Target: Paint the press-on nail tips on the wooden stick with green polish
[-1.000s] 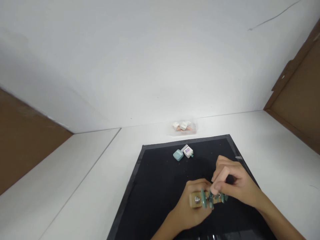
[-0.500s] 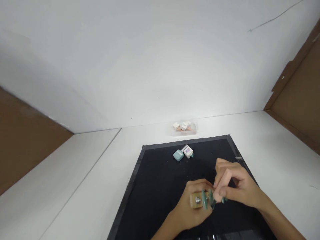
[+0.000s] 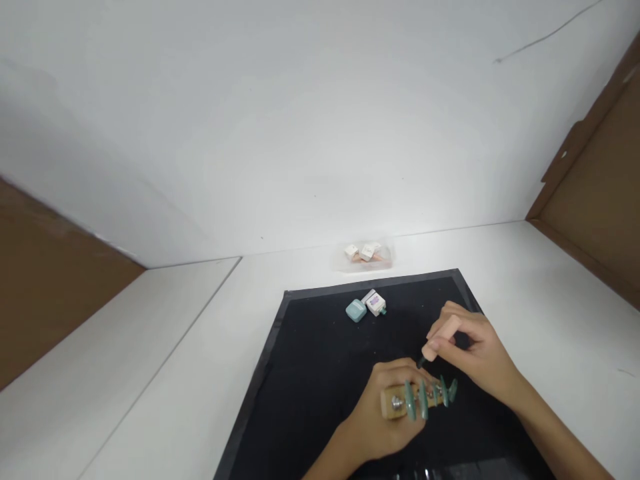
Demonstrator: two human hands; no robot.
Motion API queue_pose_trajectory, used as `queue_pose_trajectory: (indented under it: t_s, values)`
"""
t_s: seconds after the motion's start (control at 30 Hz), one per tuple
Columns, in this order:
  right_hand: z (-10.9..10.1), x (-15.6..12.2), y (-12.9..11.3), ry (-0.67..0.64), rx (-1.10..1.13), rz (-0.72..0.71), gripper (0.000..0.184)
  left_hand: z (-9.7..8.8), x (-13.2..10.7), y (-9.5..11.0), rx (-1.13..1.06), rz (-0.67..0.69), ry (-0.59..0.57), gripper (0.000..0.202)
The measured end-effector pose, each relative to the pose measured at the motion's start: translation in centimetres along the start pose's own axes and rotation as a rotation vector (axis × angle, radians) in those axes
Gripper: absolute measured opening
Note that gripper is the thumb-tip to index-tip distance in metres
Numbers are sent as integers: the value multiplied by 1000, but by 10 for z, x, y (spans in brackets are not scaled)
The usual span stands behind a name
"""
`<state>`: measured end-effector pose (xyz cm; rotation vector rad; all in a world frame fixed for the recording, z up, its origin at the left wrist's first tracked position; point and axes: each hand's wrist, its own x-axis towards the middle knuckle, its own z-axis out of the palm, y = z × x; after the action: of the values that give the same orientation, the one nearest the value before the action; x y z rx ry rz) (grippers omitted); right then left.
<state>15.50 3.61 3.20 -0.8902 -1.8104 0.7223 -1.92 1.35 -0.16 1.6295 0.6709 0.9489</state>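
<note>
My left hand (image 3: pixel 377 417) is closed around a wooden nail-tip stand (image 3: pixel 393 402), low in the head view. Several glossy green false nails (image 3: pixel 423 400) stand in a row on it, apart from one another. My right hand (image 3: pixel 477 350) pinches a nail polish brush (image 3: pixel 442 338) by its pale pink handle. The brush's dark green tip points down and left, just above the fingers of my left hand and apart from the nails. The underside of the stand is hidden by my left hand.
A black mat (image 3: pixel 320 360) lies on the white table (image 3: pixel 200 353). On its far part sit a teal square piece (image 3: pixel 357 311) and a small white bottle-like block (image 3: pixel 376 304). A clear tray (image 3: pixel 373 267) holding white-topped pieces stands behind. Brown boards (image 3: pixel 595 180) flank the white back wall.
My right hand has lifted the brush up and away from the green nails, uncovering those at the right end of the row. The left hand and stand have barely moved.
</note>
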Motion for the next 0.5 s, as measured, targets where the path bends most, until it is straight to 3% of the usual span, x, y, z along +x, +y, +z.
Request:
queue_pose_trajectory:
  t_s: [0.07,0.3,0.5]
  values:
    - [-1,1,-1,3,49,-14,27,0,0,0,3,8,5,6]
    - [2,6,-12,-197,224,-104,30,-1,5,3,92,27,24,4]
    - [1,4,-9,-144,77,-39,31,1,3,2,77,38,29,4]
